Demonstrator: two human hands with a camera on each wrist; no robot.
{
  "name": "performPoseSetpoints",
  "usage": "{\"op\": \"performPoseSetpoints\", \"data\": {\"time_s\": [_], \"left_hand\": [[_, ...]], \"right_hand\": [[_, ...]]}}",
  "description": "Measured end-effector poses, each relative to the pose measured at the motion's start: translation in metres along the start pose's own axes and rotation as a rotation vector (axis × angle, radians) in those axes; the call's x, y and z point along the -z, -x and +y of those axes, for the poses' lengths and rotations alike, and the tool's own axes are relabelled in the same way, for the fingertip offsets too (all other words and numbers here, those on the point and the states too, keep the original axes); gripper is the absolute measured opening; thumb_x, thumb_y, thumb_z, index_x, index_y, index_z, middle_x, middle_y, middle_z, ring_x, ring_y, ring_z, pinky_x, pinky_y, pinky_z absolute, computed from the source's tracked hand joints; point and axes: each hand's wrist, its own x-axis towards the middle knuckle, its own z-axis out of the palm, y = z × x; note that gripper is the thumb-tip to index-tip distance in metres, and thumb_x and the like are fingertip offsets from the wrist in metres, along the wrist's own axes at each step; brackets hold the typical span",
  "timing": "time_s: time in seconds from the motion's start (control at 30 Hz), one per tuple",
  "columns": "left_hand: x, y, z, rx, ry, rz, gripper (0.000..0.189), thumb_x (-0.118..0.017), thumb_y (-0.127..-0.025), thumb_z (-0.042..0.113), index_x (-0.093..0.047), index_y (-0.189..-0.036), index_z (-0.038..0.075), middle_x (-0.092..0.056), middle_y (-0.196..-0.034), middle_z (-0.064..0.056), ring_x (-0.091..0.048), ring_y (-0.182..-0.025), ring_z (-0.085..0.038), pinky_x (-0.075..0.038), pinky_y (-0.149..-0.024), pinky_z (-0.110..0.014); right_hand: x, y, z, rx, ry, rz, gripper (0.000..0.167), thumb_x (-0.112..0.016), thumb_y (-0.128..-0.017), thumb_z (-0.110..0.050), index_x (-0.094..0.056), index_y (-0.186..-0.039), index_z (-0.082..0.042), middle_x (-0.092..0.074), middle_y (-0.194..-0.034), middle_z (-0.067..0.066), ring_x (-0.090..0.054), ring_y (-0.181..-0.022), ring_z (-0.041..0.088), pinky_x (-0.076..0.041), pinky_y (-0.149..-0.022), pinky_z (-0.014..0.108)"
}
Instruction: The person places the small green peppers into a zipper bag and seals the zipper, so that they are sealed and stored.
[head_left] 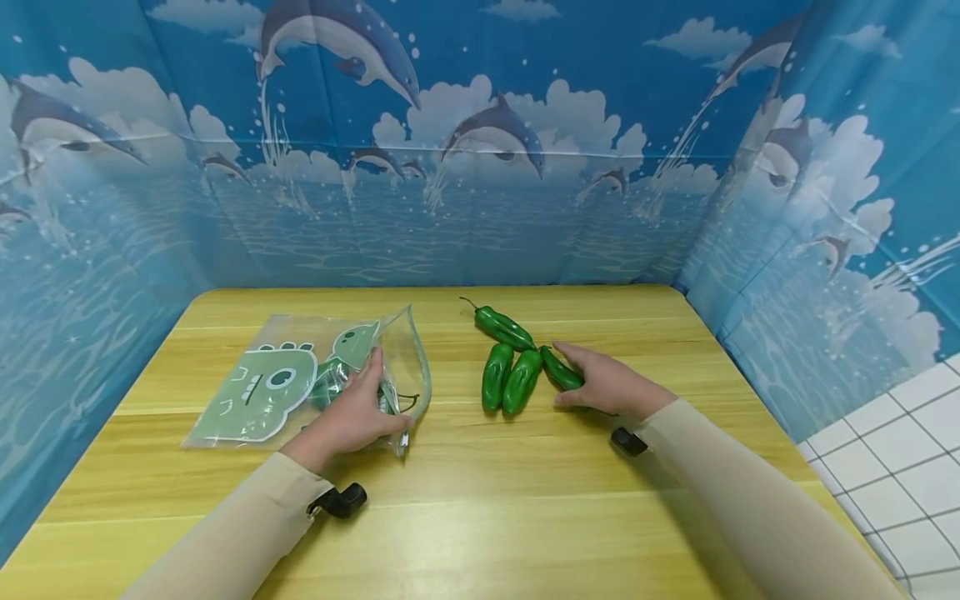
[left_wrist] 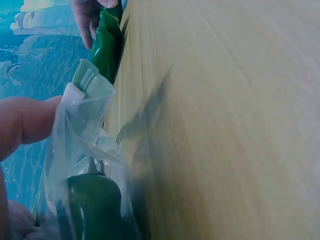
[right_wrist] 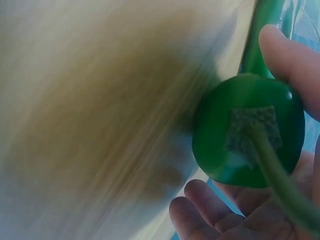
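A clear zip bag (head_left: 255,400) printed with green cartoon dinosaurs lies on the left of the table, its mouth towards the right. My left hand (head_left: 348,425) holds it near the mouth, thumb by the near edge and fingers over the top. Inside shows a green pepper (left_wrist: 95,207); the left wrist view also has the bag's pale slider (left_wrist: 90,80) beside a fingertip. With thumb and fingers on either side, my right hand (head_left: 611,383) grips another green pepper (head_left: 561,372), whose stem end faces the right wrist camera. Its far tip is close to the other peppers.
Left of the right hand, two green peppers (head_left: 522,382) lie side by side, with a third pepper (head_left: 504,327) slanting behind them. The wooden table (head_left: 450,517) backs onto a dolphin-printed curtain (head_left: 480,217). White tiles (head_left: 907,433) show at the right.
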Motion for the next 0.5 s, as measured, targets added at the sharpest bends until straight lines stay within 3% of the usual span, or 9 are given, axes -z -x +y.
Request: {"op": "performPoseSetpoints", "data": {"time_s": [0.3, 0.5], "left_hand": [[0.0004, 0.0013, 0.0012, 0.003, -0.001, -0.001, 0.13, -0.083, -0.087, 0.039, 0.014, -0.168, 0.012, 0.01, -0.177, -0.014, 0.012, -0.16, -0.051, -0.005, -0.125, -0.072], [0.0001, 0.0016, 0.001, -0.003, 0.003, 0.0, 0.13, -0.083, -0.087, 0.039, 0.014, -0.168, 0.011, 0.01, -0.177, -0.015, 0.012, -0.159, -0.053, -0.004, -0.125, -0.073]], "right_hand": [[-0.0025, 0.0004, 0.0052, -0.003, 0.095, 0.007, 0.088, -0.076, -0.098, -0.039, -0.029, -0.168, -0.015, -0.035, -0.162, 0.033, -0.047, -0.142, 0.05, -0.044, -0.112, 0.065], [-0.0054, 0.0029, 0.004, -0.019, 0.112, -0.005, 0.078, -0.067, -0.104, -0.031, -0.027, -0.169, -0.017, -0.048, -0.136, 0.027, -0.06, -0.112, 0.032, -0.051, -0.099, 0.055]]}}
